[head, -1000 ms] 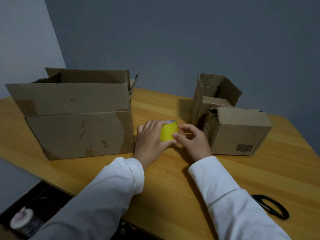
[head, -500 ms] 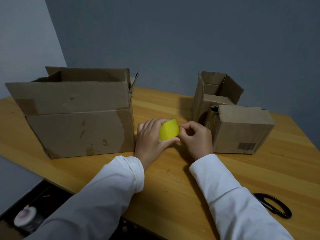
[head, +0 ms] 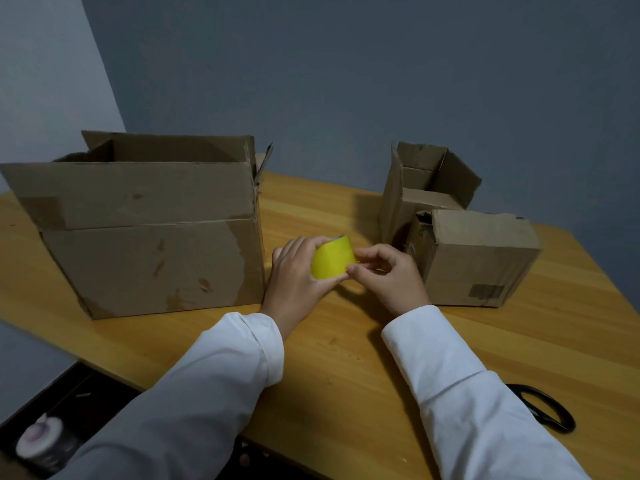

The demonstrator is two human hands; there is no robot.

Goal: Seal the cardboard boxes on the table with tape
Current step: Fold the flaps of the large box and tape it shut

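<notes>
My left hand (head: 296, 278) grips a yellow roll of tape (head: 331, 258) just above the wooden table (head: 346, 368). My right hand (head: 391, 277) pinches at the roll's right edge with thumb and forefinger. A large cardboard box (head: 145, 233) stands open at the left, its flaps up. At the right stands a small open box (head: 420, 183). In front of that one lies a second small box (head: 479, 258) on its side.
Black scissors (head: 543, 407) lie near the table's right front edge. Below the table's left front edge, a pale round object (head: 38, 439) sits on a dark shelf. A blue-grey wall rises close behind the table.
The roll has tilted a little in my left hand, and my right fingers have shifted along its edge. The view has dipped slightly.
</notes>
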